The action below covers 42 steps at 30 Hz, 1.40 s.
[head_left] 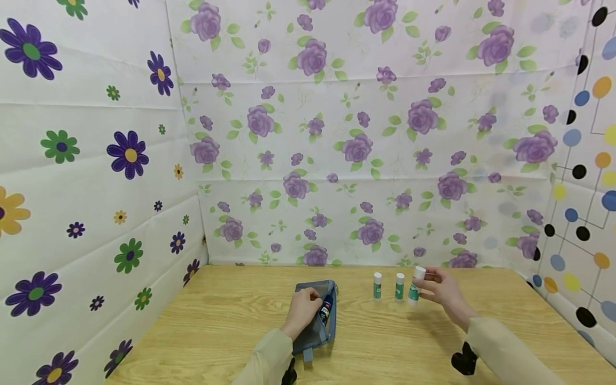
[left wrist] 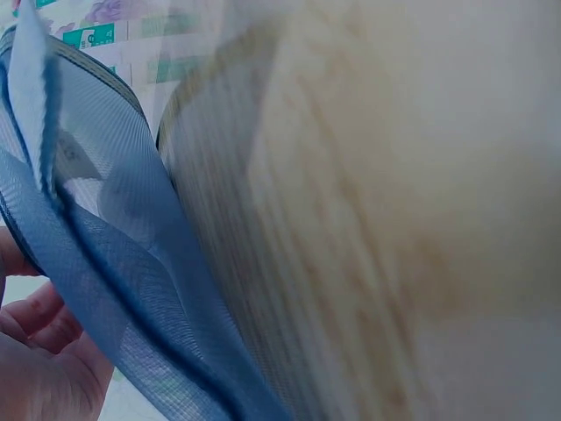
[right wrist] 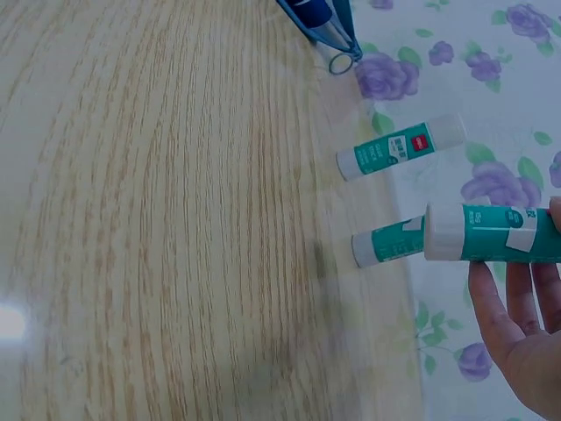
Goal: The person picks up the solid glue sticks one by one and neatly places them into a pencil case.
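Note:
My right hand grips a glue stick with a white cap and green label, holding it upright at the right end of a row. In the right wrist view the fingers wrap around this glue stick. Two similar glue sticks, a middle one and a left one, stand on the table beside it. My left hand holds the edge of a blue-grey mesh pouch. Inside the pouch's opening lies a dark blue tube. Blue mesh partly hides the left fingers in the left wrist view.
The light wooden table meets a flower-printed back sheet. More patterned sheets stand at the left and the right. A small ring hangs at the pouch's end.

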### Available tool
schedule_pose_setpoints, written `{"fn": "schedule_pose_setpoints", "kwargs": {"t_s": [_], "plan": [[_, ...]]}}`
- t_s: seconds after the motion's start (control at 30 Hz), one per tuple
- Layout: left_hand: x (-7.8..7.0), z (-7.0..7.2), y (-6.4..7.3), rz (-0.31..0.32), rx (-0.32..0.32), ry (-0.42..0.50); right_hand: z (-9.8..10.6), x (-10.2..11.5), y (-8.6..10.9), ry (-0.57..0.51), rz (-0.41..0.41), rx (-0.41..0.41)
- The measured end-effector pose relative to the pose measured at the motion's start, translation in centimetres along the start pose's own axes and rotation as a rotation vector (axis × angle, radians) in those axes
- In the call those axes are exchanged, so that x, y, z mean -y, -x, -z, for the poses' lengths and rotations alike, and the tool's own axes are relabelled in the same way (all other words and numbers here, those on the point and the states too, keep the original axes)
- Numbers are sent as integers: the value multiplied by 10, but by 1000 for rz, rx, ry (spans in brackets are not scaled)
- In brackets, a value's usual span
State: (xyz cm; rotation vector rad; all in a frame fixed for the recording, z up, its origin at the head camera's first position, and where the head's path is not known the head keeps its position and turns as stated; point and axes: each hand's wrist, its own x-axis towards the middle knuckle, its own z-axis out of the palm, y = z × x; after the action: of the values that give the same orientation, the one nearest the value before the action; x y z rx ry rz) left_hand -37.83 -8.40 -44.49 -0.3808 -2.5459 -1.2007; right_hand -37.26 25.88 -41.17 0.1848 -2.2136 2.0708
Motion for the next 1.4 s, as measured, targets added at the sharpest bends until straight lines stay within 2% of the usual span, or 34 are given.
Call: {"fn": "schedule_pose_setpoints", "kwargs": {"t_s": [0.37,1.07,1.4], "plan": [[-2,1,0,14,6,-8,-13,2,0,11,-23,28],[-2,1,1,3,-3,-12,-41,5,5,-2,-54,85],[-4,2,2,17,19,26,-56,5,3,-24,-71,114]]}}
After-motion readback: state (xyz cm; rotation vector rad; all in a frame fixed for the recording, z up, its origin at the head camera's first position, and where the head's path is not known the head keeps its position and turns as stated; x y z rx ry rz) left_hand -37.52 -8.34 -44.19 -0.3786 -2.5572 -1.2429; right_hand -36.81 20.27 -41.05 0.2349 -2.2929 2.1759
